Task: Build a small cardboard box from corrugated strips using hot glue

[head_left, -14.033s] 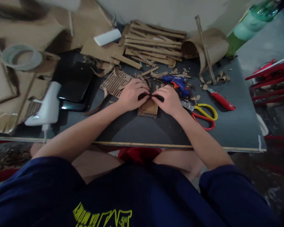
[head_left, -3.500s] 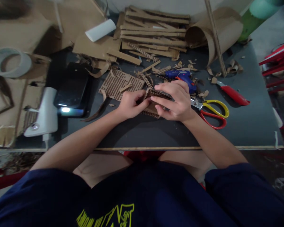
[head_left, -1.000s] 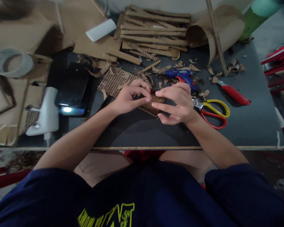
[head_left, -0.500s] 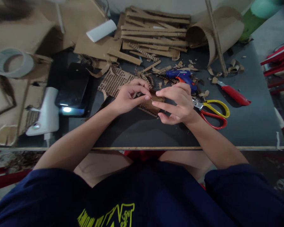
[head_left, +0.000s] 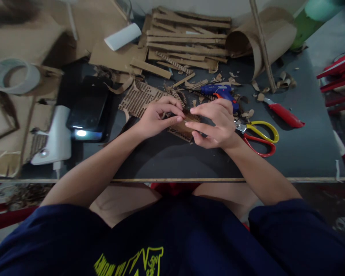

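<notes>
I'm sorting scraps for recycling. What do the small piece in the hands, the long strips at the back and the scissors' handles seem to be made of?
Small piece: corrugated cardboard, matte brown, with a ridged edge showing. Long strips: also brown cardboard, flat and dull, some with exposed ribs. Scissors' handles: probably glossy plastic, one yellow and one red; the blades look like bare metal.

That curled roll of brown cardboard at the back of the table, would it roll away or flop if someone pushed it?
The cardboard roll lies on its side, so a sideways nudge could probably set it rolling, though a long stick lying across it may check that. It is a thin single sheet curled open, so it likely feels light and would dent or flex under a firm grip.
</notes>
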A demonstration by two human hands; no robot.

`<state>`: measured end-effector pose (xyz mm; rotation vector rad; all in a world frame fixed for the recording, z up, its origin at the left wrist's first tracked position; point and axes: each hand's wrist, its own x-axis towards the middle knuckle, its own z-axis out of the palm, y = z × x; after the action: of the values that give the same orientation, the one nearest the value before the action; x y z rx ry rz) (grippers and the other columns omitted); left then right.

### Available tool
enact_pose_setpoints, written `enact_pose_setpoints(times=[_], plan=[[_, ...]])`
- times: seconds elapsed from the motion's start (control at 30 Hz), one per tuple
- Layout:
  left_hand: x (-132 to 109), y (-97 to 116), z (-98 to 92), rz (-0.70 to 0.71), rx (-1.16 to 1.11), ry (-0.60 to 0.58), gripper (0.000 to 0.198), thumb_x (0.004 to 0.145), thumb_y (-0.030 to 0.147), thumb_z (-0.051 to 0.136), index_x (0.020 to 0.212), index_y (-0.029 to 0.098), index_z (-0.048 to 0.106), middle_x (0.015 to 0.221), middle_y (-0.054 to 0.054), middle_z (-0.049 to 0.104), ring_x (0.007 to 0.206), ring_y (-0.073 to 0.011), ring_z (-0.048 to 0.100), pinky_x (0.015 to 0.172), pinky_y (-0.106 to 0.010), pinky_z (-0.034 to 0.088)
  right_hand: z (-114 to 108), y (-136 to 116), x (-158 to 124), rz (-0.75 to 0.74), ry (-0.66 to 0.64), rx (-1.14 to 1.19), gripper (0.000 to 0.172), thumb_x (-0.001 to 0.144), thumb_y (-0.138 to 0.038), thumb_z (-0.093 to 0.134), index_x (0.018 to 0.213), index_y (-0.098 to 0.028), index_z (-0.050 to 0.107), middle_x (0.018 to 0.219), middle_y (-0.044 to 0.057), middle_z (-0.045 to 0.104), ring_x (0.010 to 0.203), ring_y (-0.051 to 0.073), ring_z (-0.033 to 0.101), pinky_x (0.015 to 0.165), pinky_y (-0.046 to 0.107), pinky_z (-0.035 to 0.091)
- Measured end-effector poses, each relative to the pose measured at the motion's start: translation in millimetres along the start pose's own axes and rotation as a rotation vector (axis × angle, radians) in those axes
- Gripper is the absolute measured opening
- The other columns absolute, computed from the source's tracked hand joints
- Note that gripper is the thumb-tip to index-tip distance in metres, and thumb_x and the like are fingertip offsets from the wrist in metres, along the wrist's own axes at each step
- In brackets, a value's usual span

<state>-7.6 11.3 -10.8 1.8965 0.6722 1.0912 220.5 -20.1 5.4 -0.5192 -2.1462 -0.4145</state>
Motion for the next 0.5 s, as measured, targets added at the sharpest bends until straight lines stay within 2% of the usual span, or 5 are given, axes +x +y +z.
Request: enact_pose_setpoints(times=[0.13,0.33,0.5], plan=[[-0.1,0.2,-0.3,0.008,0.017,-0.032,0.028,0.079,0.05,0.078,0.085,0.024,0.078,0.098,-0.005,0.068,0.099,-0.0168,0.064,0.097,-0.034,0.049,-0.9,-1.2,4.4,-0.036,0.047,0.017,0.02,0.09,-0.034,0.056,0.102,-0.024,0.07,0.114,0.002,0.07,0.097,0.017,0.068,0.086,0.037,0.054],[0.3,1.4,-0.2,0.018,0.015,-0.075,0.027,0.079,0.05,0.077,0.089,0.025,0.078,0.1,-0.005,0.068,0.102,-0.0179,0.064,0.1,-0.035,0.048,0.7,-1.2,1.9,-0.004,0.007,0.034,0.021,0.09,-0.036,0.055,0.105,-0.029,0.068,0.118,0.0,0.069,0.099,0.018,0.068,0.089,0.041,0.052],[0.6,2.8,1.4,0.015,0.048,-0.11,0.032,0.08,0.056,0.074,0.084,0.024,0.078,0.098,-0.005,0.069,0.101,-0.0186,0.063,0.1,-0.036,0.047,0.0,-0.9,3.9,-0.037,0.032,0.046,0.019,0.088,-0.035,0.058,0.1,-0.026,0.07,0.114,0.002,0.07,0.096,0.018,0.069,0.086,0.038,0.054]])
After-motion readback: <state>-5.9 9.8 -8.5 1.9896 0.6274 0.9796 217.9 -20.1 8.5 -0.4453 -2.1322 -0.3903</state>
